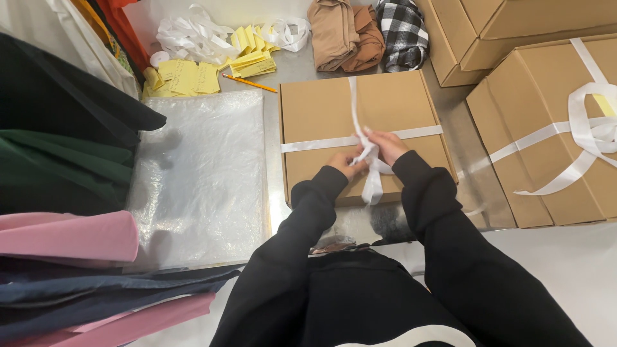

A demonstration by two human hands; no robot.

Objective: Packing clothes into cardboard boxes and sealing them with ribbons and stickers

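Right now, low in the frame, two black sleeves run up toward the centre, where both hands meet on a white ribbon (371,154). The left hand (348,163) is closed around the ribbon at the crossing; the right hand (387,145) pinches it just beside, fingers curled. The ribbon wraps a flat brown cardboard box (321,109) lying on the desk (283,212) at mid-frame, one band across, one band running up, loose tails hanging over the near edge. This looks like the knotting step: the bands are crossed, no bow shows yet. Next the knot seems to want both tails drawn snug and even. Left of the box lies a clear plastic bag (202,173). Farther up, yellow paper slips (193,76), a pencil (250,83) and folded garments (350,32); at right, another ribboned box (546,122).
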